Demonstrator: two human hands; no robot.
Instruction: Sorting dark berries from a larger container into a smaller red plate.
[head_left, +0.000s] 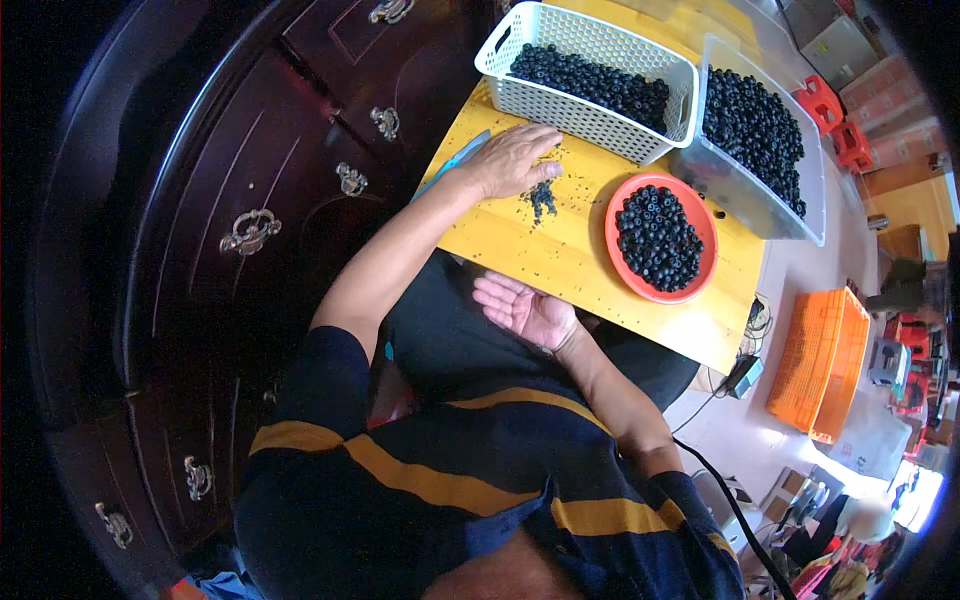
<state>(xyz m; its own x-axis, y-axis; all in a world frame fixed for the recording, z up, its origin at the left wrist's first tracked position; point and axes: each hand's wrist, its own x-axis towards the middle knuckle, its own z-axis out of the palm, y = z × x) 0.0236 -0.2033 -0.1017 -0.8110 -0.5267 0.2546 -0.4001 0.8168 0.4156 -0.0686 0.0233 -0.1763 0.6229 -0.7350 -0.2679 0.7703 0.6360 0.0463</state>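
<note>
Risk as I see it: left hand (pixel 515 160), flat and spread, could sweep the small berry pile (pixel 541 197) off the tabletop (pixel 560 255) edge. Pile sits at 5 o'clock, just beside that palm. Right hand (pixel 525 310) is cupped open and empty at tabletop's near edge, pile at its 12.

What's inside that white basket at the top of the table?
The white basket holds dark round berries, heaped toward its right end. Its bottom is hidden beneath them, and its near wall covers the lower layers.
</note>
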